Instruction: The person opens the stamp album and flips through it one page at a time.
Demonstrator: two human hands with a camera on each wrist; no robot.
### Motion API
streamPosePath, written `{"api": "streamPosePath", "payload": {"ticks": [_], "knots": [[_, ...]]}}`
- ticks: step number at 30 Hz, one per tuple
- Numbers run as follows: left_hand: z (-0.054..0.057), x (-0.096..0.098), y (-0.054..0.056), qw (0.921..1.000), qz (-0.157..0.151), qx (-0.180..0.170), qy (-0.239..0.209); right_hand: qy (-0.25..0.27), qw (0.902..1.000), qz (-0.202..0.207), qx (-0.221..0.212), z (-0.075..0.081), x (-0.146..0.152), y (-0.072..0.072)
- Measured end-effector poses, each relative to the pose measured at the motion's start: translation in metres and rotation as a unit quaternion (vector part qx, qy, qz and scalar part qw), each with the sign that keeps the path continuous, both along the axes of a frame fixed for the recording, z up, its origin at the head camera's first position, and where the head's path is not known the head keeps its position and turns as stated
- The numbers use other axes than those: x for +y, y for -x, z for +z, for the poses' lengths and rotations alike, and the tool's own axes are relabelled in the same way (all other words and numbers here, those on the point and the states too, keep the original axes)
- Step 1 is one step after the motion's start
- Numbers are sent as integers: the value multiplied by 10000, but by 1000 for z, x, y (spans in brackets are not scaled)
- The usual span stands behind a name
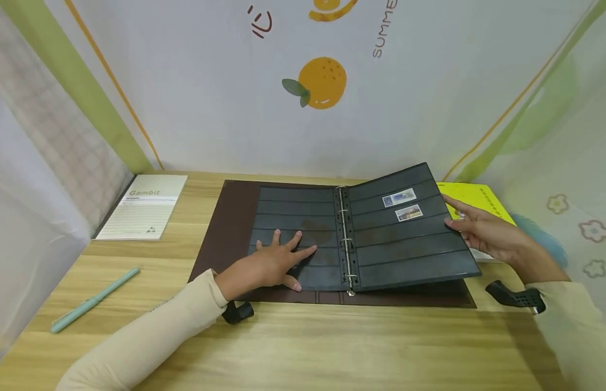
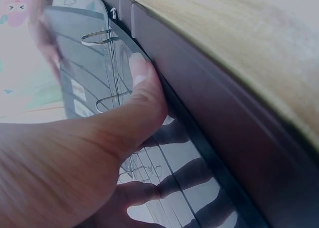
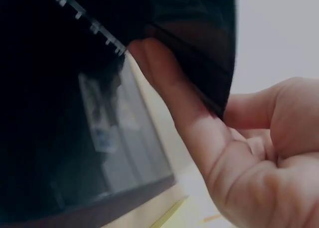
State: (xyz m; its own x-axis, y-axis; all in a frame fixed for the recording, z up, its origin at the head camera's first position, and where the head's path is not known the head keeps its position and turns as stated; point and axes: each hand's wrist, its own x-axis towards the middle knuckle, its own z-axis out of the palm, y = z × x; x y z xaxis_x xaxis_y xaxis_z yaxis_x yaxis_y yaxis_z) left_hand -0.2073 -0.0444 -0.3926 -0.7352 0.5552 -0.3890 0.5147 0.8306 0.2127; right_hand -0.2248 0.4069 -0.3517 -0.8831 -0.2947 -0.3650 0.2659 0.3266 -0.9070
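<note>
A stamp album (image 1: 223, 233) with a dark brown cover lies spread on the table, its black pocket pages held by metal rings (image 1: 345, 240). My left hand (image 1: 268, 263) rests on the left page (image 1: 295, 207), fingers spread; in the left wrist view its thumb (image 2: 142, 83) lies near the page's edge by the rings. With my right hand (image 1: 493, 231) I pinch the outer edge of the right page (image 1: 410, 244), which is lifted and tilted above the cover. Two stamps, an upper one (image 1: 399, 197) and a lower one (image 1: 409, 213), sit in its upper strips.
A Gambit notepad (image 1: 141, 209) lies at the back left, with a teal pen (image 1: 94, 300) in front of it. Partly behind my right hand is a yellow book (image 1: 474, 196). A white curtain with fruit prints (image 1: 322, 83) borders the table's back.
</note>
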Motion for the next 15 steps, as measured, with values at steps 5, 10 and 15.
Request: {"api": "streamPosePath", "payload": {"ticks": [5, 10, 15], "knots": [[0, -1, 0, 10000, 35, 6, 2, -82, 9993, 204, 294, 23, -10, 2], [0, -1, 0, 10000, 27, 18, 4, -943, 9929, 277, 666, 46, -16, 1], [1, 0, 1, 10000, 29, 23, 40, -934, 9932, 184, 671, 62, -22, 0]]}}
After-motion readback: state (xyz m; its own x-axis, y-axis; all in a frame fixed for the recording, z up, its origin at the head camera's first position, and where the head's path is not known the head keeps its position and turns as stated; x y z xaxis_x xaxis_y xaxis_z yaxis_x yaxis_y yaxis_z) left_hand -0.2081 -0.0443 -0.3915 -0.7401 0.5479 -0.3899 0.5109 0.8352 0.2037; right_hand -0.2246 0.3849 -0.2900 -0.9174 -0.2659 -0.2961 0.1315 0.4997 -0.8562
